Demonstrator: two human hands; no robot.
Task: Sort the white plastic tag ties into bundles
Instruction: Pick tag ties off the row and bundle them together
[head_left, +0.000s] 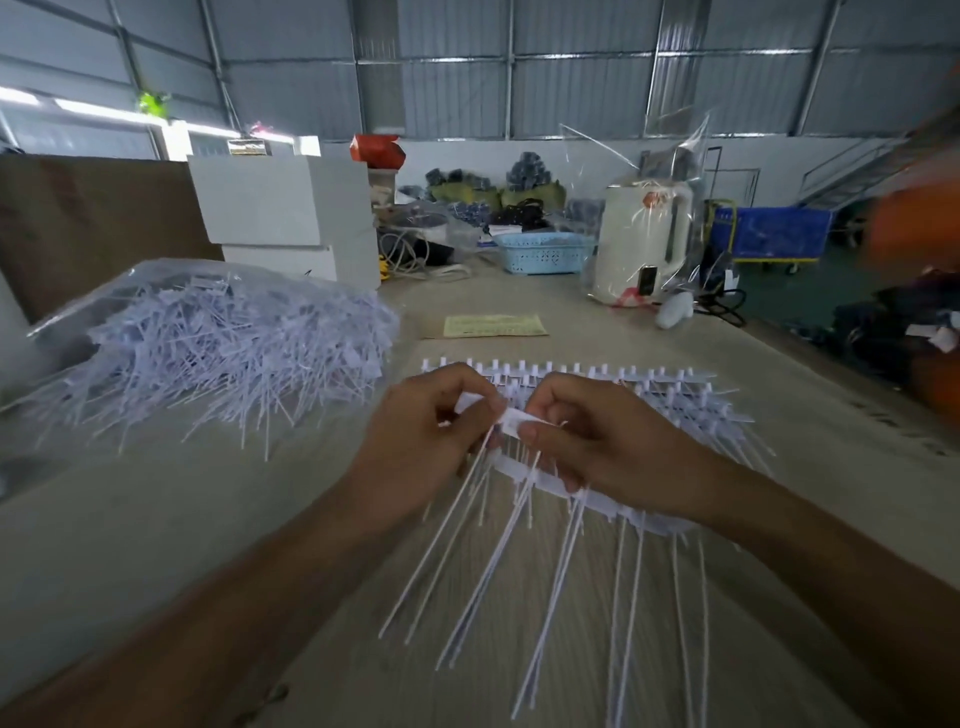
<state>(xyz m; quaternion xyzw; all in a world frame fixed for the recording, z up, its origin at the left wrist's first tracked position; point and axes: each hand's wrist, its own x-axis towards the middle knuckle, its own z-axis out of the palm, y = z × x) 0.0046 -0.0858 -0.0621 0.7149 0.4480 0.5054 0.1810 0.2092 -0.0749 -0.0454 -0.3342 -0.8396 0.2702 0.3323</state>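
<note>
Both hands are at table centre, working on the same small bunch of white tag ties (511, 421). The left hand (431, 421) has its fingers curled, pinching the flat tag heads from the left; the right hand (592, 436) pinches the same heads from the right, thumb on top. The thin tails of the held ties (467, 566) fan down toward the camera, over the table (156, 519). Under and behind the hands is a laid-out row of ties (649, 384), heads lined up along the far edge, tails pointing toward the camera; the right wrist covers part of it. The loose heap of unsorted ties (234, 353) sits well apart at left, spilling out of a clear plastic bag (78, 301). Beyond the row a yellow paper slip (496, 326) lies flat on the table. Further back: a white kettle wrapped in clear plastic (641, 244), a light blue basket (543, 252) just left of it, and stacked white boxes (280, 208) behind the heap. A brown board (78, 218) stands at far left. The right edge is blurred orange, can't tell what it is.
</note>
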